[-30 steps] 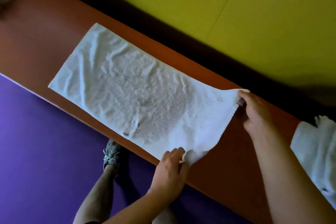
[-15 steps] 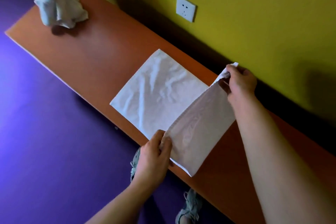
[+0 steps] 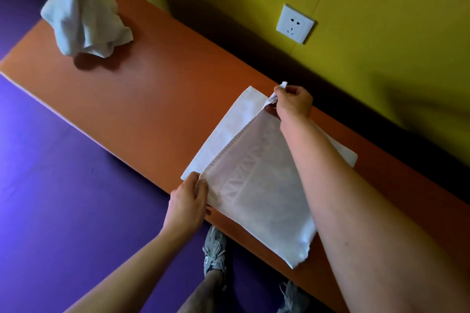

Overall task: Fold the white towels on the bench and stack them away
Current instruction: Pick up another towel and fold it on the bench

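Right now a flat white terry towel (image 3: 256, 201) lies on the long orange-brown table (image 3: 157, 99), near its front edge, with one half doubled over the other. The left hand (image 3: 187, 202) pinches the upper layer's near corner in a closed grip at the table's front edge. The right hand (image 3: 292, 101) pinches the far corner in a closed grip, held slightly above the lower layer, beside the wall. A strip of the lower layer shows uncovered to the left. Well apart, a crumpled pale grey-white towel (image 3: 85, 11) sits heaped at the table's far left end. A white wall socket (image 3: 295, 23) is mounted on the yellow wall (image 3: 381, 20).
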A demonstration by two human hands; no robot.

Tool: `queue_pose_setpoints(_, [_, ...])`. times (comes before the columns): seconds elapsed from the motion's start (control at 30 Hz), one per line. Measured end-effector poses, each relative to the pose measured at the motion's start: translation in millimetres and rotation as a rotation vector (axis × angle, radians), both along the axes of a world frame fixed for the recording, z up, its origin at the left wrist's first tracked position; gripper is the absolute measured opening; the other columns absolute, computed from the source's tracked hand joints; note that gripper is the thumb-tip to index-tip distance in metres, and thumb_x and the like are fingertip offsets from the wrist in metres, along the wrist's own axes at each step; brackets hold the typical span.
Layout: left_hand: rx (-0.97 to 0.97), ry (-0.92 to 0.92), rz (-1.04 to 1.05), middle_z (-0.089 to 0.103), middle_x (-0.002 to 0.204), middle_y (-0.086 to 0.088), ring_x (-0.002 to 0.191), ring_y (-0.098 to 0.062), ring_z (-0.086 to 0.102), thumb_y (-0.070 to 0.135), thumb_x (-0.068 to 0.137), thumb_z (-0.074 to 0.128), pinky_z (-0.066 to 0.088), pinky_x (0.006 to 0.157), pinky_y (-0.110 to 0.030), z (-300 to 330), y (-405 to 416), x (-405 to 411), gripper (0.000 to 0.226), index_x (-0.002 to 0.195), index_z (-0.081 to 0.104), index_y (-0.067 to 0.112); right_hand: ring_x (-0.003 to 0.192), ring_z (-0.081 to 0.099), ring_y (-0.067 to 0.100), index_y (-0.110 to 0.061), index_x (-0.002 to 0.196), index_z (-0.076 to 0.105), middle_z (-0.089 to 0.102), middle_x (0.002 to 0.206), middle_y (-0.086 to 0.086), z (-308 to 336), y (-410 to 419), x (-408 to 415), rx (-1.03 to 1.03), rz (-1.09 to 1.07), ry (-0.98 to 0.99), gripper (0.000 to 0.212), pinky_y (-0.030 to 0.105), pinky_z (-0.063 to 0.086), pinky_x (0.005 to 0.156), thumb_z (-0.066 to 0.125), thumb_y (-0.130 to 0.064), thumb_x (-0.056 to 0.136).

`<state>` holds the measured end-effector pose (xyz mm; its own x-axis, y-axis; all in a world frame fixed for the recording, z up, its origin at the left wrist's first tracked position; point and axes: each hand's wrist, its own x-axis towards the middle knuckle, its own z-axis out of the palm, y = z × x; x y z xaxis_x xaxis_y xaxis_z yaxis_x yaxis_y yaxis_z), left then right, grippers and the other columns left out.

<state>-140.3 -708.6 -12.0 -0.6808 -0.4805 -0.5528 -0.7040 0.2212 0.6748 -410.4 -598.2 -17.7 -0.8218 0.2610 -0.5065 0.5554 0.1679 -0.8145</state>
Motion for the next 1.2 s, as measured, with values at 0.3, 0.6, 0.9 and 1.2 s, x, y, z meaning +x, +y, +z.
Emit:
queue_pose_setpoints(0.3, [-0.375,-0.161,-0.209,0.059,0.082,0.002,0.073,-0.021,0.056,0.037,0.098,0.049,0.042,0.058,-0.034,-64,-50,-7,0.024,0.083,0.058,0.021,0.080,0.068,0.020,-0.017,0.110,0.060,0.068,0.109,0.015,-20,11,37,0.034,0.271,0.050,0.016,0.039,0.060,0.073,0.064,-0.014,0.094])
queue_pose_setpoints(0.6, [-0.379,-0.139,-0.217,0.050,0.114,-0.002,0.105,-0.028,0.047,0.049,0.083,0.072,0.045,0.091,-0.046,-71,-45,-8,0.053,0.120,0.049,0.018,0.078,0.066,0.025,-0.015,0.104,0.056,0.068,0.097,0.010,-47,152,215,0.522,0.061,-0.112,0.016,0.026,0.042,0.057,0.063,-0.022,0.091])
queue_pose_setpoints(0.9, [-0.241,-0.217,-0.025,0.065,0.084,-0.004,0.085,-0.032,0.063,0.034,0.084,0.063,0.046,0.064,-0.033,-79,-36,-12,0.021,0.095,0.062,0.017,0.098,0.058,0.031,-0.006,0.113,0.063,0.056,0.118,0.014,-67,175,304,0.562,0.161,-0.378,0.040,0.034,0.041,0.075,0.064,-0.039,0.092])
queue_pose_setpoints(1.2, [0.033,-0.036,0.151,0.073,0.094,-0.012,0.058,-0.023,0.073,0.018,0.092,0.062,0.059,0.053,-0.028,-63,-38,48,0.015,0.106,0.059,0.014,0.063,0.073,0.020,-0.011,0.116,0.052,0.069,0.100,0.005,-53,172,356,0.124,-0.253,-0.122,0.020,0.034,0.058,0.060,0.062,-0.011,0.098])
